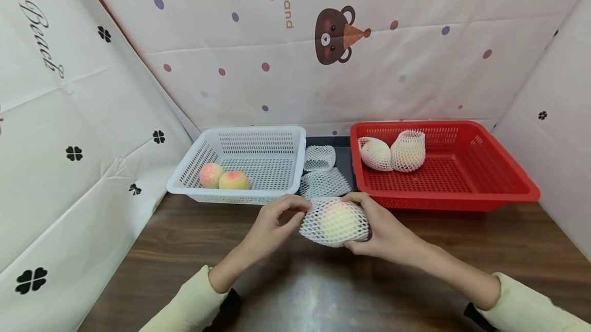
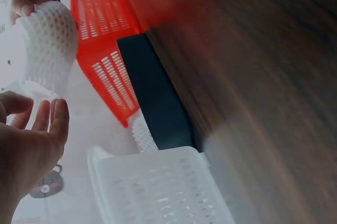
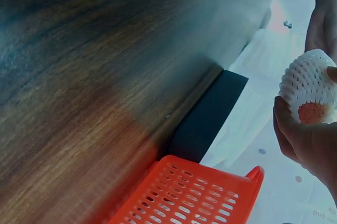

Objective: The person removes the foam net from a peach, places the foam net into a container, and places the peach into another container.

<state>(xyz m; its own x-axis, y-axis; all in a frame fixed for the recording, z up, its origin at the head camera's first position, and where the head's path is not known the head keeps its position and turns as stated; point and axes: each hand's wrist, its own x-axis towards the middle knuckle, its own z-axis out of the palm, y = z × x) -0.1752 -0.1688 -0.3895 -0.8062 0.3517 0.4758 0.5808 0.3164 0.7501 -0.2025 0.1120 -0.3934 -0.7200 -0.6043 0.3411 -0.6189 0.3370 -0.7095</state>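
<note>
A peach in a white foam net (image 1: 339,221) is held up over the table, in front of the baskets. My right hand (image 1: 385,229) grips its right end between thumb and fingers. In the right wrist view the peach's reddish skin (image 3: 313,112) shows at the net's opening beside that hand. At the other end, the bent thumb and fingers of my left hand (image 1: 277,219) pinch the net's loose edge. The left wrist view has those fingertips right at the edge of the foam net (image 2: 50,50). Behind the hands, empty foam nets (image 1: 325,183) lie in a dark tray (image 1: 343,155).
On the left, a white basket (image 1: 254,199) holds two bare peaches (image 1: 234,180). A red basket (image 1: 443,201) on the right contains two net-wrapped fruits (image 1: 408,151). Both stand on the brown wooden table (image 1: 295,291), against printed cloth walls (image 1: 258,91).
</note>
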